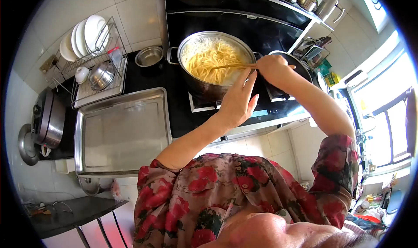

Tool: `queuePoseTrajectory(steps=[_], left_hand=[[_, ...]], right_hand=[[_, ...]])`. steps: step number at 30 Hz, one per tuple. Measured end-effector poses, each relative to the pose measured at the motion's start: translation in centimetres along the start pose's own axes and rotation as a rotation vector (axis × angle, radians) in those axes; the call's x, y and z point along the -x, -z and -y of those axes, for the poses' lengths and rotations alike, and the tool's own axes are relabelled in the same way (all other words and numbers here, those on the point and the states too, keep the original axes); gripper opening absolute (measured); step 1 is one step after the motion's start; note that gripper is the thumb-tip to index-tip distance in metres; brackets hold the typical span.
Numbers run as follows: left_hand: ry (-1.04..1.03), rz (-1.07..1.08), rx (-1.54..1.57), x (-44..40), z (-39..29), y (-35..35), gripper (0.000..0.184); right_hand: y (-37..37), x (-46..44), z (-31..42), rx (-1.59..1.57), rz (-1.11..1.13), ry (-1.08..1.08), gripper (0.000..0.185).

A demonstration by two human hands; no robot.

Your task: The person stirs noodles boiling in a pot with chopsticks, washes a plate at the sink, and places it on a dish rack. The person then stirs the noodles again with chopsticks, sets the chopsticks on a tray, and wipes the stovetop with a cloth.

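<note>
Yellow noodles (213, 61) lie in pale, foamy liquid inside a large steel pot (204, 89) on the stove. My right hand (273, 69) is closed around wooden chopsticks (230, 66) at the pot's right side, and their tips reach into the noodles. Close to the pot's front right rim is my left hand (237, 102), its fingers stretched out and pointing up toward the chopsticks. Whether its fingertips touch the chopsticks or the rim is not clear.
A large metal tray (124, 135) lies left of the stove. Behind it are a small steel bowl (149, 56) and a dish rack (102, 89) with white plates (96, 32). A dark pan (300, 67) sits right of the pot. A rice cooker (50, 117) stands far left.
</note>
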State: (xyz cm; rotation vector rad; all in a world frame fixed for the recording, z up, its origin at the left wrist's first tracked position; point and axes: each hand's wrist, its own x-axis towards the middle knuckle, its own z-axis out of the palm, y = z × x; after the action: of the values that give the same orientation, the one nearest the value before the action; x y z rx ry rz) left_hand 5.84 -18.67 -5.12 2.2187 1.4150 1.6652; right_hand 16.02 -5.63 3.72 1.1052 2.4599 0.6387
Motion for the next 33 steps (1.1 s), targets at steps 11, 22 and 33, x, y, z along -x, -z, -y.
queuePoseTrajectory(steps=[11,22,33], left_hand=[[0.099,0.097,0.042,1.9,-0.7,0.1,0.063],[0.229,0.144,0.259,5.2,-0.9,1.8,0.037],[0.439,0.325,0.262,5.2,-2.1,2.1,0.030]], right_hand=[[6.1,7.9,-8.2,0.052,-0.067,-0.057,0.016],[0.3,16.2,-5.9,-0.555,-0.272,-0.323,0.012],[0.6,10.5,-6.1,-0.164,-0.469,-0.011,0.006]])
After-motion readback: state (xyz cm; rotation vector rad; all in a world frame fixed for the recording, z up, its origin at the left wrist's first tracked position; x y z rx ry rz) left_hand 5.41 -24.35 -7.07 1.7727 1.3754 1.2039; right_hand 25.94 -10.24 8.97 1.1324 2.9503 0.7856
